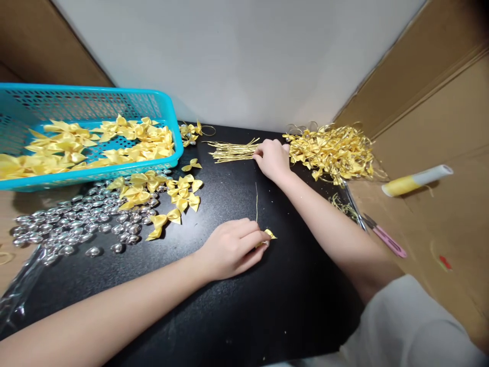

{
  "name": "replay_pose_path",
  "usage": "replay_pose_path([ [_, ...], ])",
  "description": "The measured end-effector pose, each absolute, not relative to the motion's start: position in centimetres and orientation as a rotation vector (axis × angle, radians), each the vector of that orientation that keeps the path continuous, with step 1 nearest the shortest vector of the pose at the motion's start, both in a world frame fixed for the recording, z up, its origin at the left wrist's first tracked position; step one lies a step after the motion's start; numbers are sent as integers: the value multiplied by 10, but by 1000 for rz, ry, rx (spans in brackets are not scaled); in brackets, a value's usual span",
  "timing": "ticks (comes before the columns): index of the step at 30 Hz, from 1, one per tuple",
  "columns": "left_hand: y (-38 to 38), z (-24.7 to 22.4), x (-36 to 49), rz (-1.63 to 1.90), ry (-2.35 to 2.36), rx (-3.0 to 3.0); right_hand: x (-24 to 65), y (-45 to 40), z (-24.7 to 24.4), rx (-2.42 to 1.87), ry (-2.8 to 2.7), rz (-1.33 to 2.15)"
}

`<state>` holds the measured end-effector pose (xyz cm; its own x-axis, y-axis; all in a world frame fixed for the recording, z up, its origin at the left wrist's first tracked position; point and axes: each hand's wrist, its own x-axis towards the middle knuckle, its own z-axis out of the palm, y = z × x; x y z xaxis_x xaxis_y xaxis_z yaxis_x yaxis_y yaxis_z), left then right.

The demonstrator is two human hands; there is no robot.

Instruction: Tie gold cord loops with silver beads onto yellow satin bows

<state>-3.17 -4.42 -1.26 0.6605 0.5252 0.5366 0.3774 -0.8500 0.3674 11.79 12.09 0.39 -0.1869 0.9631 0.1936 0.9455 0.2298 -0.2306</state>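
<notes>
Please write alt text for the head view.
A person's left hand holds a mostly hidden yellow ribbon at a black tabletop; the right hand touches a bundle of gold strands. Nearby are silver beads and a turquoise basket of yellow bows.

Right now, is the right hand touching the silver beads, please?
No, the right hand is at the golden strands, well apart from the silver beads.

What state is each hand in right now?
Left hand: closed, holding a yellow bow.
Right hand: at the gold wires; open or closed can't be told.
</notes>
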Motion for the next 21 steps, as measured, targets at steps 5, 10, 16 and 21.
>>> replay_pose_path([
  [5,-43,-12,-33,1002,806,2613,122,116,4,-1734,-2125,29],
  [10,-39,-12,-37,1087,970,2565,128,116,6,-1694,-2185,14],
  [16,-40,-10,-35,1024,971,2577,129,120,-1,-1749,-2242,27],
  [21,-41,-10,-35,1009,983,2579,128,120,-7,-1738,-2206,-13],
])
